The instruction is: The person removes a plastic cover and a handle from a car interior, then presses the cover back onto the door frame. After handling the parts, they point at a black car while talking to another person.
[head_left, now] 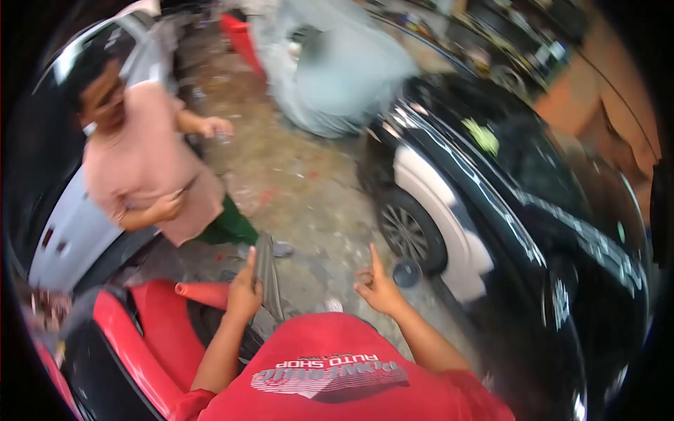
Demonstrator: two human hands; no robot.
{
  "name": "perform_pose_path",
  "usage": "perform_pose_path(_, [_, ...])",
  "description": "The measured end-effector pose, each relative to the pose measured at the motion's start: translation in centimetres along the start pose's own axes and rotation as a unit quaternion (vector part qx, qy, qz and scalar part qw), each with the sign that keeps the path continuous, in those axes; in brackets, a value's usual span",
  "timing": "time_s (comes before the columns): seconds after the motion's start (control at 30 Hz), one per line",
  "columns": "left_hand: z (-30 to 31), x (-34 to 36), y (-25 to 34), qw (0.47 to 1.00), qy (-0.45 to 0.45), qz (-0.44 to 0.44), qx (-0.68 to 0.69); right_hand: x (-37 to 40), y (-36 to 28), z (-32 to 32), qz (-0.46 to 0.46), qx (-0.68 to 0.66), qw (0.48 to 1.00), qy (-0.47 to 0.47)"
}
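Note:
My left hand (243, 293) is closed around a long, flat grey piece (265, 275) that stands on end, its thumb pointing up along the edge. What kind of part this is, I cannot make out. My right hand (380, 290) is raised with the index finger stretched out and the other fingers partly curled; nothing shows in it. Beyond that hand is the wheel (404, 235) of a black car (519, 231), whose front fender carries a pale, matte patch (442, 214). A dark round container (406, 272) sits on the floor by the tyre.
A person in a pink shirt (151, 158) stands at the front left, beside a grey car door (70, 231). Red bodywork (133, 351) and an orange cone (203, 293) lie at my left. A covered vehicle (337, 77) stands behind; a yellow-green cloth (481, 136) rests on the black car.

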State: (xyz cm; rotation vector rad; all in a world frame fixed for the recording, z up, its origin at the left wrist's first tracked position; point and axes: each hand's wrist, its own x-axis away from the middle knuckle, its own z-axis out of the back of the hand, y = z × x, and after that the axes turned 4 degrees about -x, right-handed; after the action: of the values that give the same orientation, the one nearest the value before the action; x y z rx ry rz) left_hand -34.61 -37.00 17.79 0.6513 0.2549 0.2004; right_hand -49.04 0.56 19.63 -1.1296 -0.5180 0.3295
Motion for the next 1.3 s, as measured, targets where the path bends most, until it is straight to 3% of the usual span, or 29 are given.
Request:
perform_pose_path(0.1, [-0.1, -3.6, 2.8, 0.996, -0.084, 0.005, -0.028, 4.3, 1.7, 1.6, -0.023, -0.028, 0.996, 0.082])
perform_pose_path(0.17, [-2.0, -5.8, 4.8, 0.992, -0.122, -0.018, -0.009, 7.9, 3.3, 4.7, -0.04, -0.08, 0.971, 0.22])
perform_pose_path(0.2, [-3.2, -7.0, 5.9, 0.991, -0.133, -0.024, -0.005, 9.8, 4.4, 6.2, -0.049, -0.08, 0.969, 0.23])
perform_pose_path(0.27, [-5.9, -9.2, 8.3, 0.983, -0.152, -0.097, 0.043, 13.1, 6.8, 9.1, -0.021, -0.129, 0.931, 0.342])
perform_pose_path(0.4, [-9.2, -11.9, 17.5, 0.965, -0.242, -0.058, 0.079, 18.1, 6.5, 15.3, -0.071, -0.138, 0.892, 0.425])
perform_pose_path(0.5, [-13.9, -13.2, 22.7, 0.95, -0.267, -0.143, 0.076, 20.6, 6.1, 19.7, -0.025, -0.129, 0.875, 0.466])
perform_pose_path(0.57, [-17.1, -14.2, 26.8, 0.937, -0.271, -0.22, 0.034, 21.7, 7.5, 22.9, -0.021, -0.12, 0.871, 0.476])
perform_pose_path(0.73, [-26.4, -15.3, 37.5, 0.914, -0.347, -0.205, 0.046, 23.6, 13.6, 32.3, -0.012, -0.145, 0.879, 0.453])
perform_pose_path(0.83, [-31.9, -15.3, 41.7, 0.896, -0.383, -0.222, 0.02, 23.6, 16.6, 36.5, -0.065, -0.103, 0.891, 0.438])
perform_pose_path(0.97, [-37.7, -17.3, 46.7, 0.892, -0.393, -0.219, -0.033, 22.1, 18.7, 40.5, -0.079, -0.143, 0.896, 0.413])
perform_pose_path(1.17, [-42.8, -23.1, 50.9, 0.875, -0.435, -0.207, -0.048, 16.5, 21.1, 43.9, -0.084, -0.19, 0.894, 0.397])
perform_pose_path(1.3, [-46.8, -28.4, 50.2, 0.865, -0.458, -0.202, -0.025, 13.8, 22.4, 44.8, -0.096, -0.196, 0.887, 0.407])
